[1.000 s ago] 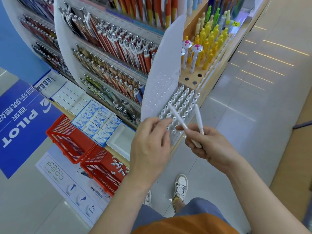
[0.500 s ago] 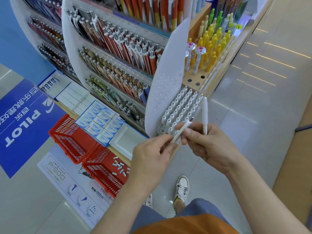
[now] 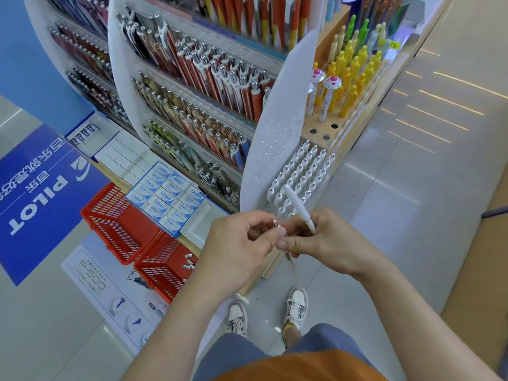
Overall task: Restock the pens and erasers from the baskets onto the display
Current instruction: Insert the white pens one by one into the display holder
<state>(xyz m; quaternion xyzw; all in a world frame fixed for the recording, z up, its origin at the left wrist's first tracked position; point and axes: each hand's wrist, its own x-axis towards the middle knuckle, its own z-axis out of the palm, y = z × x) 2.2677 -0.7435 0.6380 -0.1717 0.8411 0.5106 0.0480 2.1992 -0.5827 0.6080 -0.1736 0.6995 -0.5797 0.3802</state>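
A blue PILOT sign [image 3: 35,193] sits left; white sneakers [image 3: 296,305] stand on pale floor [image 3: 412,215].

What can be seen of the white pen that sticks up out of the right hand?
The white pen is slim, plain, and looks like plastic, with a rounded upper end. It leans up and to the left. The right hand grips its lower end, which hides the tip. Its upper part shows in front of the rack of similar white pens; whether they touch, I cannot tell.
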